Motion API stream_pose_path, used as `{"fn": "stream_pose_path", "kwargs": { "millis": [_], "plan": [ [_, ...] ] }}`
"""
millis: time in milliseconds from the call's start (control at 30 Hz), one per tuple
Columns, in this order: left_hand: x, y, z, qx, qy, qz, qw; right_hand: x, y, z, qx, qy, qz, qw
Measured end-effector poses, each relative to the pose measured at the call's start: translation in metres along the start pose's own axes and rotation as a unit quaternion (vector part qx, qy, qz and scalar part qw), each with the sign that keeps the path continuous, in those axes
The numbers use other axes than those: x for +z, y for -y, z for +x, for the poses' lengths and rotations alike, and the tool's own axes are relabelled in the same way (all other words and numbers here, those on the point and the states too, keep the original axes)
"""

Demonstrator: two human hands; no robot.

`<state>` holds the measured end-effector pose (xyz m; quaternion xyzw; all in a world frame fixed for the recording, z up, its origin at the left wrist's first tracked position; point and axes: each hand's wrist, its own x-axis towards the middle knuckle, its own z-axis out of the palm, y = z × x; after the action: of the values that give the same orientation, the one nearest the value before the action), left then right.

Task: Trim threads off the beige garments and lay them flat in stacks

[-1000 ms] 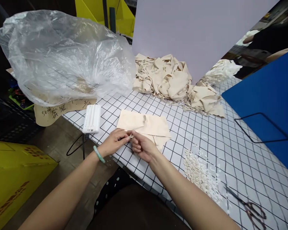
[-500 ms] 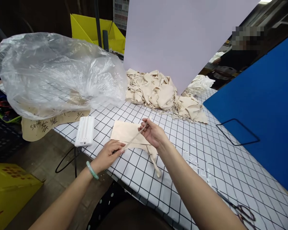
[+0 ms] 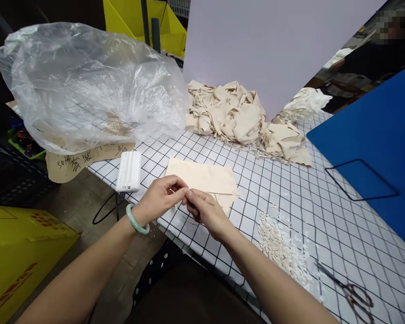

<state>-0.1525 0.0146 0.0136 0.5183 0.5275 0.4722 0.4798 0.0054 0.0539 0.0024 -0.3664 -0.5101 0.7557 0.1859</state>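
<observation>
The fingertips of my left hand [image 3: 162, 198] and my right hand [image 3: 205, 211] meet in a pinch above the near edge of a flat beige cloth piece [image 3: 202, 175]. Between them is a thin beige cloth strap, almost wholly hidden by the fingers. My left wrist wears a pale green bangle [image 3: 135, 220]. The cloth lies flat on the checked table cover [image 3: 246, 180], its near corner partly covered by my right hand.
A crumpled heap of beige cloth pieces [image 3: 229, 112] lies against a pale upright panel [image 3: 243, 45]. Scissors [image 3: 351, 292] and a scatter of small pale bits [image 3: 283, 247] sit at right. A white power bank [image 3: 128, 171] and a clear plastic bag [image 3: 94, 85] are at left.
The strap was stretched between my hands. My right hand has come down and toward my left, so the fingertips now meet. The view has shifted, bringing the pale bits into sight.
</observation>
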Motion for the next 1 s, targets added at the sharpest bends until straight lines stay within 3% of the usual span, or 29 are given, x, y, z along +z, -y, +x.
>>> {"fn": "stream_pose_path", "kwargs": {
  "millis": [100, 200, 300, 400, 500, 700, 900, 1000],
  "plan": [
    [0.001, 0.007, -0.012, -0.025, 0.026, 0.040, 0.999, 0.002, -0.014, -0.008, -0.015, -0.003, -0.041, 0.999],
    [0.003, 0.018, -0.012, 0.013, 0.012, 0.124, 0.992, -0.002, -0.023, -0.009, -0.001, -0.026, -0.042, 0.999],
    [0.002, 0.038, 0.008, 0.105, -0.011, 0.279, 0.955, -0.012, -0.024, 0.002, 0.045, -0.059, -0.008, 0.997],
    [-0.003, 0.060, 0.037, 0.152, 0.046, 0.399, 0.903, -0.024, -0.019, 0.019, 0.081, -0.090, 0.006, 0.993],
    [-0.008, 0.075, 0.059, 0.154, 0.093, 0.425, 0.887, -0.031, -0.016, 0.029, 0.116, -0.098, 0.010, 0.988],
    [-0.014, 0.080, 0.068, 0.145, 0.066, 0.383, 0.910, -0.026, -0.016, 0.036, 0.146, -0.092, 0.033, 0.984],
    [-0.020, 0.081, 0.071, 0.071, 0.046, 0.261, 0.961, -0.021, -0.013, 0.056, 0.186, -0.056, 0.093, 0.976],
    [-0.021, 0.081, 0.072, 0.053, 0.051, 0.237, 0.969, -0.022, -0.013, 0.065, 0.220, -0.027, 0.129, 0.966]
  ]
}}
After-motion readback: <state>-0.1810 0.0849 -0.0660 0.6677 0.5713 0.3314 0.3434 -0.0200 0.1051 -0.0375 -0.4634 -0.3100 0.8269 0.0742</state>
